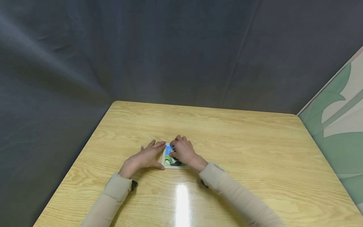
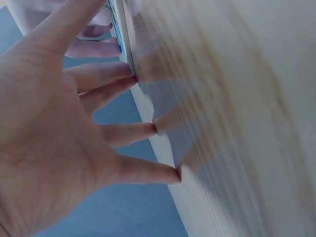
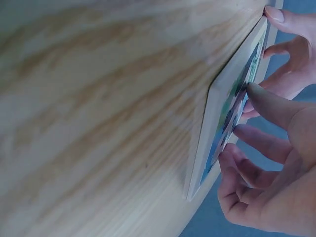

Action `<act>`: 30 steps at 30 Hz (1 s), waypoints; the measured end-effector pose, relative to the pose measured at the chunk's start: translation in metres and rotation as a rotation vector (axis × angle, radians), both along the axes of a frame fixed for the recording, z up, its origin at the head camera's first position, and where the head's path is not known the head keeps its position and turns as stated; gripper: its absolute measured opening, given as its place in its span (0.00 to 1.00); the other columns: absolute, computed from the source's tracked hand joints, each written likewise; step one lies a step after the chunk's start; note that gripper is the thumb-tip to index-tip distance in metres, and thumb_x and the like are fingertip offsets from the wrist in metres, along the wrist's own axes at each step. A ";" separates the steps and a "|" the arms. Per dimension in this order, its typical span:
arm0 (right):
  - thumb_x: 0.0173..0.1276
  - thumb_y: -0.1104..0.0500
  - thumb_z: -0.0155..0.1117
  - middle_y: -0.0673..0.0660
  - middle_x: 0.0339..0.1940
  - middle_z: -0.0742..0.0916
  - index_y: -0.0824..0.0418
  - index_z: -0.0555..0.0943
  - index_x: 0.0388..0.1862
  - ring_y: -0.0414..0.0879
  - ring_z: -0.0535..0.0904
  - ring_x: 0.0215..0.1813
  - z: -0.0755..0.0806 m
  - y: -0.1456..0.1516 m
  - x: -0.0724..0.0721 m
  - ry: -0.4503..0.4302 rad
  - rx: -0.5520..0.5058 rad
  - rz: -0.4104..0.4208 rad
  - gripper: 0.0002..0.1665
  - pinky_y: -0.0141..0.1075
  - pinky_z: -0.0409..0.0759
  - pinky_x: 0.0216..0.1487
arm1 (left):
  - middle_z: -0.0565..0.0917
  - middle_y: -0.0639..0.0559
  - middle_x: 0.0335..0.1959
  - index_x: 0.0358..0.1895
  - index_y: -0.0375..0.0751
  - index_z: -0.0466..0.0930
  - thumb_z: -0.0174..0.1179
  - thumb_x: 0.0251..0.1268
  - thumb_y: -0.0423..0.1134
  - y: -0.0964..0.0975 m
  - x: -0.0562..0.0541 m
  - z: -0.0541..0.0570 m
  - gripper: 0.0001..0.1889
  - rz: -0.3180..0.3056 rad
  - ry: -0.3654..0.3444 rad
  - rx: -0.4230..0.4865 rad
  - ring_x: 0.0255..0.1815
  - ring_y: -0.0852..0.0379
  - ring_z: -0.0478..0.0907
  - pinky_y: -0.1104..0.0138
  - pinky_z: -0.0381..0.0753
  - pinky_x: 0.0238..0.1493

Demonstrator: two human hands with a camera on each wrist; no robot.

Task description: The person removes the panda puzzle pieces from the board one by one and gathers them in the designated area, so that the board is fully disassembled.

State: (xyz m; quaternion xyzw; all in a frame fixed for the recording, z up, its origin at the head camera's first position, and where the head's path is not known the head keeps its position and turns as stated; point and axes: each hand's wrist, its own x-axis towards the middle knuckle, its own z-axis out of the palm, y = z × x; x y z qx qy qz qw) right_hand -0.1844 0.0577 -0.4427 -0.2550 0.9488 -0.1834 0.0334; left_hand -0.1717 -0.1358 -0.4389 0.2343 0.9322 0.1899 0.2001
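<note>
A small flat board [image 1: 175, 167] with a white border lies on the wooden table, bearing a panda picture in blue, green, black and white. My left hand [image 1: 147, 157] is at its left side, fingers spread, thumb by the near left corner and index finger by the far left corner. In the left wrist view the fingertips [image 2: 178, 174] touch the tabletop. My right hand [image 1: 183, 151] is over the right part of the picture. Its thumb and bent fingers touch the picture surface in the right wrist view; whether they pinch a loose piece there is hidden.
The light wood table [image 1: 241, 142] extends well past the board on both sides. A dark grey curtain [image 1: 181, 56] hangs behind and to the left. At the right edge stands a green and white patterned panel [image 1: 340, 126]. Light glares off the table near the front.
</note>
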 end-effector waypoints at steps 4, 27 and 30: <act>0.59 0.53 0.73 0.61 0.51 0.80 0.63 0.83 0.51 0.56 0.75 0.48 0.000 -0.002 0.001 -0.011 -0.024 -0.013 0.23 0.51 0.78 0.46 | 0.51 0.50 0.78 0.74 0.40 0.57 0.71 0.51 0.55 -0.001 0.000 -0.001 0.49 -0.008 0.002 -0.010 0.76 0.34 0.37 0.22 0.46 0.56; 0.58 0.59 0.74 0.61 0.49 0.79 0.66 0.82 0.46 0.55 0.73 0.48 -0.001 -0.006 -0.004 -0.101 -0.109 -0.050 0.19 0.48 0.77 0.47 | 0.48 0.51 0.79 0.75 0.40 0.54 0.69 0.53 0.56 -0.003 -0.002 -0.002 0.49 -0.028 -0.008 0.002 0.76 0.34 0.34 0.22 0.43 0.56; 0.58 0.60 0.74 0.60 0.47 0.79 0.65 0.82 0.43 0.55 0.73 0.48 -0.002 -0.006 -0.005 -0.126 -0.136 -0.039 0.16 0.45 0.77 0.46 | 0.49 0.51 0.78 0.75 0.39 0.55 0.69 0.53 0.56 -0.003 -0.001 -0.003 0.49 -0.026 0.003 0.009 0.76 0.33 0.35 0.22 0.42 0.56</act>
